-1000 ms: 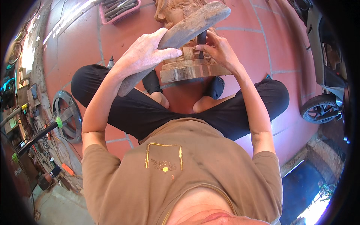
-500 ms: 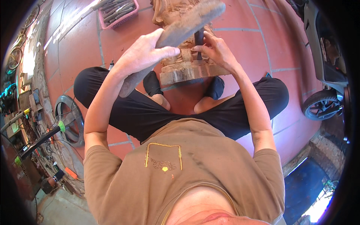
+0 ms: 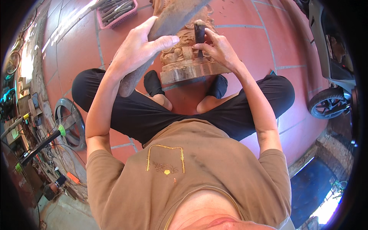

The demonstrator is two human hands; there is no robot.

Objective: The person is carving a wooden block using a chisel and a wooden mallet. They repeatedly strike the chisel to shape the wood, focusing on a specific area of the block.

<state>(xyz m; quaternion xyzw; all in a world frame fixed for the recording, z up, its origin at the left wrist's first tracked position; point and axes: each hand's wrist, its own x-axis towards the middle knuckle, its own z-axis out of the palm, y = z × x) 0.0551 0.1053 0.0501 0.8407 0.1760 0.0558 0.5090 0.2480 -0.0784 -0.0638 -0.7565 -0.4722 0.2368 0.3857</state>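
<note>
Left hand [image 3: 135,49], 11 o'clock, clasps wooden club [image 3: 172,20]: likely heavy, stiff, best held mid-length. Right hand [image 3: 221,48], 1 o'clock, pinches dark-handled tool [image 3: 199,34] at 12; looks rigid, best gripped by handle, over carved wood [image 3: 176,58], probably chip-prone.

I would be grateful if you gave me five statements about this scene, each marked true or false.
1. The right hand holds an upright dark tool between thumb and fingers. True.
2. The left hand is empty. False: it has its grip on a thick wooden bar.
3. A carved wooden piece is in front of the person. True.
4. The pink basket stands to the right of the carved wooden piece. False: it stands to the left.
5. A wheel with a black tyre shows at the right of the picture. True.
</note>
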